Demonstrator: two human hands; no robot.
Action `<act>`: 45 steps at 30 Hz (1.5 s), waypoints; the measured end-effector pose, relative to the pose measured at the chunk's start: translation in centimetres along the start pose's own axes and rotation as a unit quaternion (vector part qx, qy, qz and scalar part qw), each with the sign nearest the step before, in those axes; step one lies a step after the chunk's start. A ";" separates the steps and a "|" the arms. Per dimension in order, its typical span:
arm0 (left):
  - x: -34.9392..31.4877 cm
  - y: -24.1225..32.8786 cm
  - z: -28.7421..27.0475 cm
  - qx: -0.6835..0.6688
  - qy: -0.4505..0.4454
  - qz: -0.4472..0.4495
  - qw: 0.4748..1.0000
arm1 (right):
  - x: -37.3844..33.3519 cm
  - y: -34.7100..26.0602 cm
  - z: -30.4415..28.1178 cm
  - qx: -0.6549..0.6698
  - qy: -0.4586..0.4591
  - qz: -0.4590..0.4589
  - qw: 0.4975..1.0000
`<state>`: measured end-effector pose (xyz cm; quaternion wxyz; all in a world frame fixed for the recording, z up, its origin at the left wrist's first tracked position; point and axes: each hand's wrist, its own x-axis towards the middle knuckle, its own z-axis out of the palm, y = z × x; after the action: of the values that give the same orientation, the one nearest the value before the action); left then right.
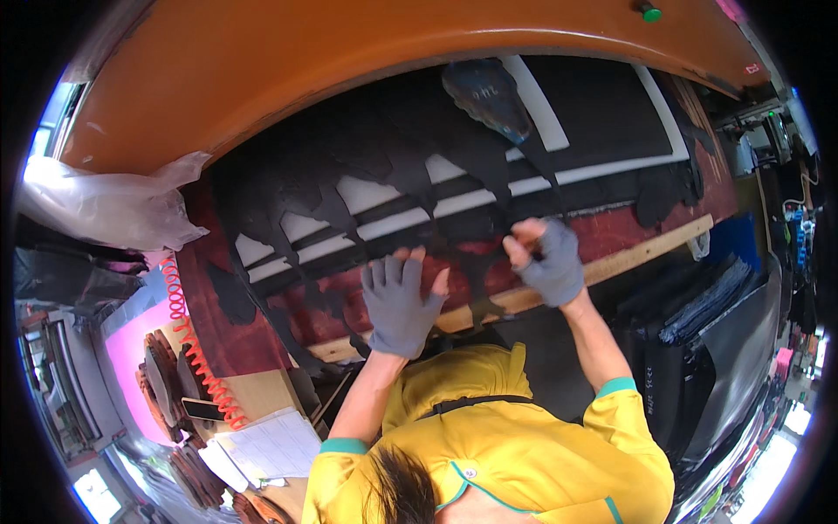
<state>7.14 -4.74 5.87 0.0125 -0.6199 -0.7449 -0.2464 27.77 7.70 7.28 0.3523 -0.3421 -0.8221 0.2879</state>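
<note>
My left hand (400, 301), in a grey fingerless glove, is held flat with fingers spread above the near edge of the red board (419, 301). Thin black strips of cut-out sheet hang over that edge around it. To the right, my right hand (552, 262) wears the same kind of glove; its fingers are loosely bent and the thumb stands apart, with nothing visible between them. A black sheet (602, 105) with cut-away gaps lies beyond both hands, over white material (384, 229). On it rests a dark, irregular flat piece (485, 94) with pale marks.
An orange machine beam (349, 52) spans the far side, with a green button (650, 13). At left are a clear plastic bag (122, 201), a red coiled hose (188, 341), a phone (202, 408) and papers (266, 445). Dark sheets (711, 349) stand stacked at right.
</note>
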 end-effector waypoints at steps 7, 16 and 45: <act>4.7 1.6 3.2 0.046 0.019 0.057 0.997 | 12.2 5.7 -1.6 -0.197 -0.036 -0.073 0.977; -1.0 3.0 2.2 0.017 -0.095 0.066 0.993 | 9.5 5.4 -3.0 -0.091 -0.198 0.017 0.976; -12.6 0.9 -3.5 -0.060 0.217 -0.361 0.905 | 18.4 8.5 1.8 -0.188 -0.101 -0.078 0.974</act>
<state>9.91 -17.55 5.20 0.0470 -0.2393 -0.8803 -0.4070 19.94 26.44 7.18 0.2178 -0.3063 -0.9171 0.1326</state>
